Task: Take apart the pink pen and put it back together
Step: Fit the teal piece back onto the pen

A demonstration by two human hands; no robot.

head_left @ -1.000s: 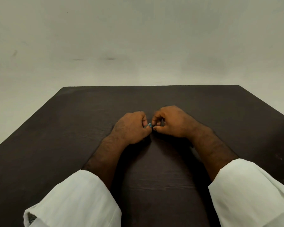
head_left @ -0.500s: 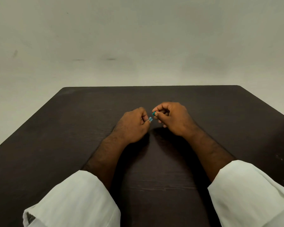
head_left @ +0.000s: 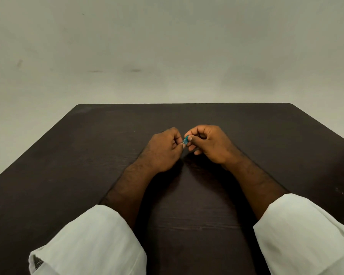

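Pen part [head_left: 185, 140] pinched: left hand [head_left: 163, 151], right hand [head_left: 211, 143]

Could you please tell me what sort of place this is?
Likely a plain indoor room: a dark wood-grain table stands before a bare pale wall with faint scuffs.

table [head_left: 68, 165]: open left, right | wall [head_left: 167, 46]: beyond far edge

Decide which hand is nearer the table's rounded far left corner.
Left. The left hand lies right of the far left corner, closer to the person; the right hand sits farther right, past the small teal piece both hands pinch.
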